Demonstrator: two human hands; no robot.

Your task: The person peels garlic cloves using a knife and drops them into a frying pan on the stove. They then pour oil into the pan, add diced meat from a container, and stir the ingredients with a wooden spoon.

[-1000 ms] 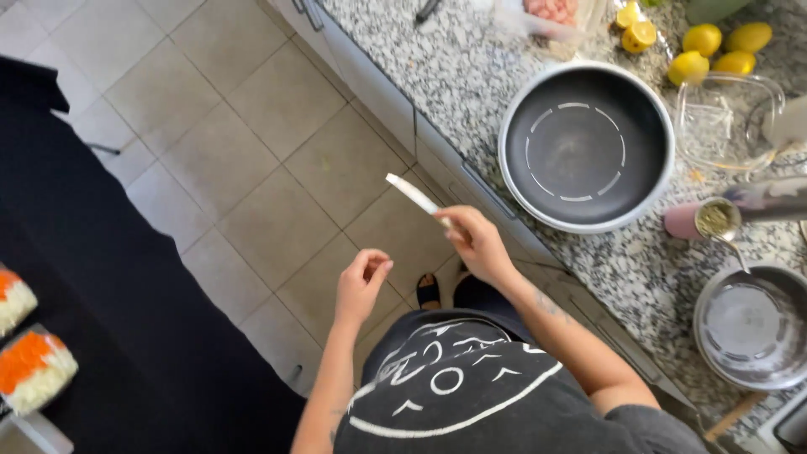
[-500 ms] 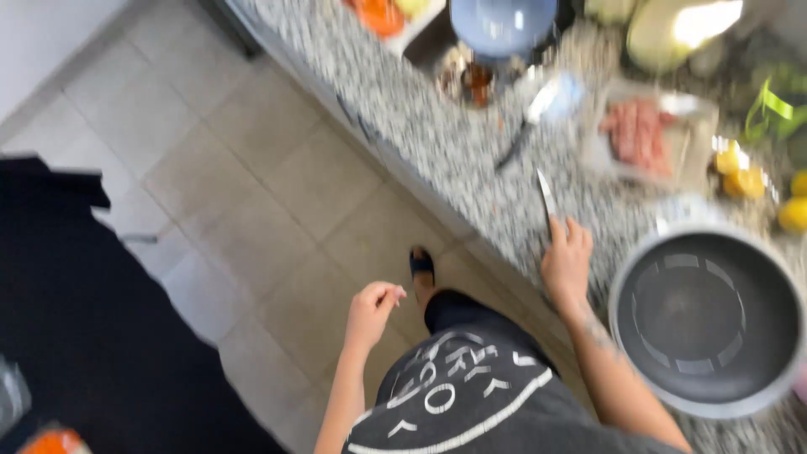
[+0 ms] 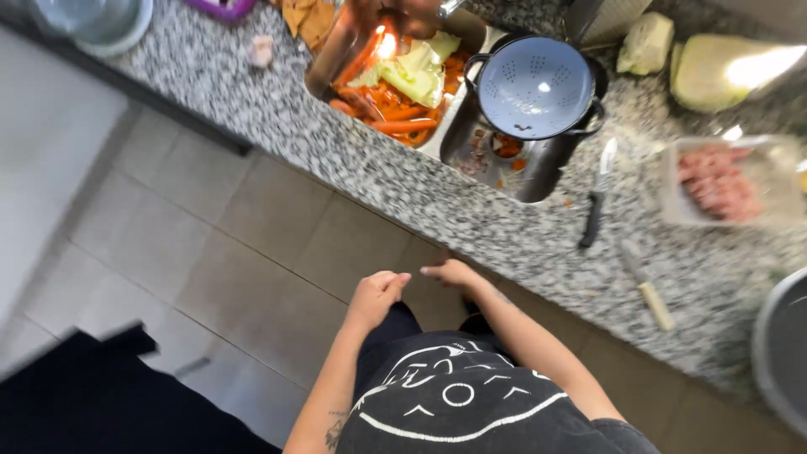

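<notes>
The right hand (image 3: 454, 272), which gripped a pale-handled knife a moment ago, is now empty and loosely open; that knife (image 3: 647, 286) lies on the surface to its right. The left hand (image 3: 376, 296), loosely curled, holds nothing.

The scene is lit brightly by daylike light from the upper right, where glare is thrown on the cabbage (image 3: 730, 69) and a hot spot on the tray (image 3: 382, 42) of carrots. Motion blur is spread over the whole frame, so the counter (image 3: 403, 185) speckle and the knife (image 3: 595, 204) are smeared. Soft shadow is cast under the counter edge onto the floor (image 3: 252, 244).
</notes>
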